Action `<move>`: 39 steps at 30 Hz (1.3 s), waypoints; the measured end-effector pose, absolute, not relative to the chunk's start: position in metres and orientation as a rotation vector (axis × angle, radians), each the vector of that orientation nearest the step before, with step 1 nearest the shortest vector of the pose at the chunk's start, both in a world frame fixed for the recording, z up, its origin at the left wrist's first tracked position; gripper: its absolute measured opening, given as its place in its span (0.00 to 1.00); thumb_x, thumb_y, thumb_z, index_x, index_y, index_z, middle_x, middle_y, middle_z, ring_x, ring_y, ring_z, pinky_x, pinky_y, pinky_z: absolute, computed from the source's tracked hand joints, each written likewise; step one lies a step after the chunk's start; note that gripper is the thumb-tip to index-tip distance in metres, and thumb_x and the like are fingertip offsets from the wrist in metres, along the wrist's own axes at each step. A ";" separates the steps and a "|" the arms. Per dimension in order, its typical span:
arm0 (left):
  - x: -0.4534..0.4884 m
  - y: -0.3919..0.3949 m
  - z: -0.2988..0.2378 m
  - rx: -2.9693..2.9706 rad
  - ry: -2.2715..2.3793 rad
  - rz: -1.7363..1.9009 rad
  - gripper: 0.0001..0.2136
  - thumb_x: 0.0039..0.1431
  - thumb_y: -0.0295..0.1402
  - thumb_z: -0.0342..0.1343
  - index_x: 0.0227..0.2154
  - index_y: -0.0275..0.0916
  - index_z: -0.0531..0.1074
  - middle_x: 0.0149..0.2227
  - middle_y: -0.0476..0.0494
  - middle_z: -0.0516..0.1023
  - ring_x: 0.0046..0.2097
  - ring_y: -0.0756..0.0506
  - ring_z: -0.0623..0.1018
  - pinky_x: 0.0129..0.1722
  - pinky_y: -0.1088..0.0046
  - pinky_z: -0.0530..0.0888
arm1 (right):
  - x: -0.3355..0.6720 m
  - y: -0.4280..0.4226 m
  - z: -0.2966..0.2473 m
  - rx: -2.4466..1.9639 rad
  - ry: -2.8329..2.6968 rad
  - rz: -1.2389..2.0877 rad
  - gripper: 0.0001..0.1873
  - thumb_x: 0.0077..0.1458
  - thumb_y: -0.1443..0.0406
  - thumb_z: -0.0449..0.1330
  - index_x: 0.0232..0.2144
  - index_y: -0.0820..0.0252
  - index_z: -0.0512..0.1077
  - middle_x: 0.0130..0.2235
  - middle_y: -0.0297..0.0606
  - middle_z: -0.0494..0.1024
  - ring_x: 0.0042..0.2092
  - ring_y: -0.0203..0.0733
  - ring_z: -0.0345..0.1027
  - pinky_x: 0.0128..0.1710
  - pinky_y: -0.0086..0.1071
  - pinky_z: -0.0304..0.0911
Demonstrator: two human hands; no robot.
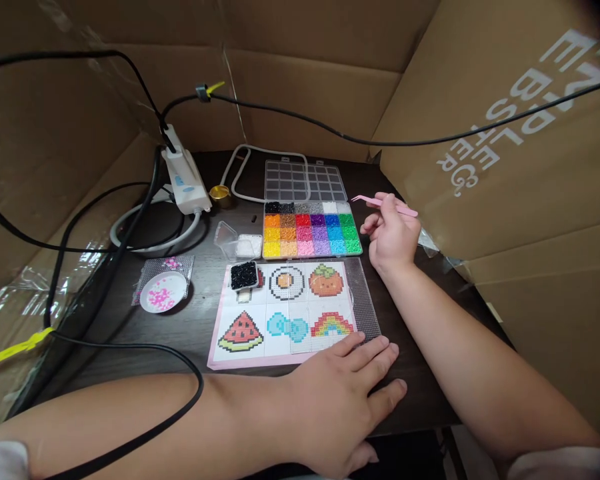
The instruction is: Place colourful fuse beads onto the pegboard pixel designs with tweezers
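Pink tweezers [387,204] are held in my right hand [394,233], their bent tips pointing left toward the sorted bead box [312,230]. My left hand [347,380] lies flat, fingers spread, its fingertips on the lower right corner of a clear pegboard [365,300]. Beneath the pegboard is a pattern sheet [253,360] with a watermelon, an egg, a bow, a rainbow and a persimmon-like fruit. A small container of black beads [243,275] sits on the sheet's upper left. Behind it stands an open small box of white beads [249,245].
On the left, a white dish [164,293] with pink and white beads rests on another pegboard [187,265]. A white power strip [186,177], a gold cup [220,194] and black cables [300,120] are around the dark table. Cardboard walls [310,80] enclose it.
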State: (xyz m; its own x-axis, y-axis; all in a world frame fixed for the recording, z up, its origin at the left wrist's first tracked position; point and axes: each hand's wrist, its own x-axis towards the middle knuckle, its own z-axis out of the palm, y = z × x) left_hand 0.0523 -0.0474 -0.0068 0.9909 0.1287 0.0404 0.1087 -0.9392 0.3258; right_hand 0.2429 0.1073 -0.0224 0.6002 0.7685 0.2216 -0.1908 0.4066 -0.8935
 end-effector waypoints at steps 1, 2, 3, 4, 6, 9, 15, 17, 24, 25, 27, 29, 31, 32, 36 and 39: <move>0.052 -0.047 -0.006 2.811 0.177 0.091 0.36 0.63 0.50 0.55 0.67 0.32 0.56 0.70 0.22 0.52 0.71 0.32 0.55 0.69 0.52 0.52 | 0.241 0.107 -0.021 -0.984 -0.714 0.637 0.14 0.54 0.55 0.65 0.34 0.60 0.75 0.30 0.33 0.80 0.19 0.29 0.64 0.17 0.26 0.61; 0.051 -0.047 -0.006 2.817 0.173 0.093 0.36 0.64 0.50 0.54 0.67 0.32 0.56 0.70 0.22 0.53 0.71 0.32 0.55 0.69 0.53 0.52 | 0.239 0.107 -0.019 -1.000 -0.735 0.602 0.13 0.54 0.55 0.65 0.33 0.60 0.76 0.30 0.34 0.80 0.20 0.30 0.66 0.19 0.27 0.63; 0.051 -0.046 -0.006 2.828 0.172 0.097 0.36 0.64 0.49 0.54 0.67 0.32 0.56 0.70 0.23 0.53 0.71 0.32 0.56 0.69 0.53 0.52 | 0.235 0.106 -0.015 -1.019 -0.763 0.565 0.13 0.54 0.56 0.65 0.32 0.60 0.76 0.30 0.35 0.80 0.21 0.31 0.68 0.21 0.28 0.65; 0.051 -0.046 -0.006 2.836 0.161 0.099 0.35 0.64 0.50 0.54 0.67 0.32 0.57 0.70 0.23 0.53 0.71 0.32 0.56 0.69 0.53 0.52 | 0.231 0.104 -0.012 -1.041 -0.803 0.533 0.12 0.55 0.56 0.65 0.30 0.60 0.76 0.31 0.36 0.81 0.24 0.33 0.71 0.23 0.29 0.67; 0.051 -0.046 -0.007 2.857 0.147 0.115 0.36 0.64 0.51 0.55 0.66 0.31 0.58 0.70 0.23 0.55 0.71 0.32 0.58 0.68 0.54 0.53 | 0.217 0.100 -0.003 -1.086 -0.922 0.499 0.12 0.56 0.57 0.64 0.26 0.60 0.76 0.33 0.39 0.82 0.30 0.37 0.76 0.28 0.31 0.71; 0.051 -0.048 -0.014 2.877 0.163 0.169 0.37 0.62 0.52 0.57 0.66 0.32 0.59 0.69 0.23 0.56 0.70 0.31 0.59 0.67 0.52 0.55 | 0.192 0.093 0.007 -1.150 -1.145 0.525 0.09 0.57 0.61 0.64 0.28 0.59 0.78 0.33 0.40 0.83 0.36 0.43 0.80 0.38 0.37 0.75; 0.056 -0.051 -0.030 2.938 0.180 0.239 0.33 0.62 0.52 0.57 0.64 0.37 0.64 0.68 0.27 0.61 0.69 0.32 0.62 0.65 0.54 0.59 | 0.167 0.091 -0.004 -1.260 -1.227 0.384 0.06 0.54 0.64 0.65 0.29 0.60 0.81 0.35 0.41 0.84 0.37 0.44 0.79 0.40 0.37 0.75; 0.057 -0.051 -0.031 2.953 0.198 0.263 0.29 0.65 0.49 0.55 0.63 0.39 0.66 0.67 0.29 0.63 0.68 0.33 0.63 0.64 0.54 0.61 | 0.167 0.093 -0.009 -1.269 -1.201 0.377 0.06 0.54 0.63 0.65 0.30 0.60 0.81 0.36 0.42 0.84 0.38 0.44 0.79 0.40 0.37 0.75; 0.059 -0.051 -0.031 2.980 0.236 0.381 0.25 0.68 0.49 0.51 0.60 0.38 0.69 0.65 0.31 0.67 0.65 0.36 0.67 0.62 0.56 0.64 | 0.176 0.094 -0.009 -1.246 -1.087 0.455 0.07 0.54 0.62 0.66 0.31 0.61 0.79 0.34 0.43 0.85 0.37 0.46 0.81 0.40 0.39 0.76; 0.058 -0.051 -0.031 2.981 0.244 0.386 0.26 0.67 0.50 0.50 0.60 0.37 0.68 0.65 0.31 0.67 0.65 0.36 0.67 0.62 0.56 0.64 | 0.177 0.093 -0.008 -1.232 -1.097 0.466 0.07 0.54 0.62 0.65 0.32 0.61 0.79 0.34 0.43 0.85 0.37 0.46 0.81 0.40 0.40 0.76; 0.057 -0.050 -0.029 2.979 0.247 0.386 0.28 0.68 0.52 0.49 0.60 0.36 0.68 0.65 0.32 0.67 0.65 0.36 0.67 0.62 0.57 0.64 | 0.180 0.093 -0.005 -1.216 -1.104 0.494 0.07 0.55 0.62 0.65 0.32 0.60 0.78 0.33 0.43 0.85 0.37 0.46 0.81 0.41 0.40 0.76; 0.056 -0.049 -0.026 2.974 0.244 0.375 0.30 0.68 0.54 0.47 0.60 0.34 0.67 0.64 0.32 0.67 0.64 0.36 0.67 0.61 0.57 0.64 | 0.184 0.093 -0.004 -1.202 -1.090 0.520 0.06 0.55 0.61 0.66 0.31 0.59 0.78 0.33 0.42 0.85 0.37 0.47 0.81 0.40 0.41 0.77; 0.055 -0.047 -0.023 2.974 0.241 0.362 0.31 0.68 0.56 0.46 0.59 0.33 0.67 0.63 0.33 0.68 0.64 0.37 0.67 0.61 0.58 0.63 | 0.187 0.094 -0.004 -1.190 -1.077 0.507 0.06 0.55 0.61 0.66 0.31 0.58 0.78 0.33 0.42 0.85 0.37 0.48 0.81 0.40 0.42 0.76; 0.056 -0.047 -0.021 2.974 0.241 0.358 0.32 0.68 0.57 0.45 0.59 0.32 0.68 0.63 0.33 0.68 0.63 0.37 0.67 0.61 0.59 0.63 | 0.189 0.095 -0.005 -1.188 -1.079 0.491 0.06 0.55 0.61 0.66 0.30 0.58 0.78 0.34 0.42 0.85 0.38 0.48 0.81 0.40 0.42 0.76; 0.057 -0.044 -0.018 2.961 0.241 0.369 0.33 0.66 0.59 0.46 0.56 0.32 0.70 0.61 0.34 0.70 0.61 0.37 0.68 0.57 0.59 0.65 | 0.192 0.098 -0.008 -1.212 -1.119 0.466 0.07 0.55 0.60 0.66 0.30 0.58 0.78 0.34 0.42 0.85 0.38 0.47 0.80 0.40 0.42 0.76; 0.058 -0.044 -0.019 2.943 0.244 0.365 0.33 0.66 0.59 0.46 0.55 0.32 0.70 0.60 0.34 0.71 0.60 0.37 0.69 0.56 0.59 0.66 | 0.193 0.100 -0.011 -1.210 -1.197 0.486 0.07 0.56 0.60 0.66 0.30 0.58 0.79 0.35 0.41 0.85 0.39 0.46 0.80 0.42 0.41 0.76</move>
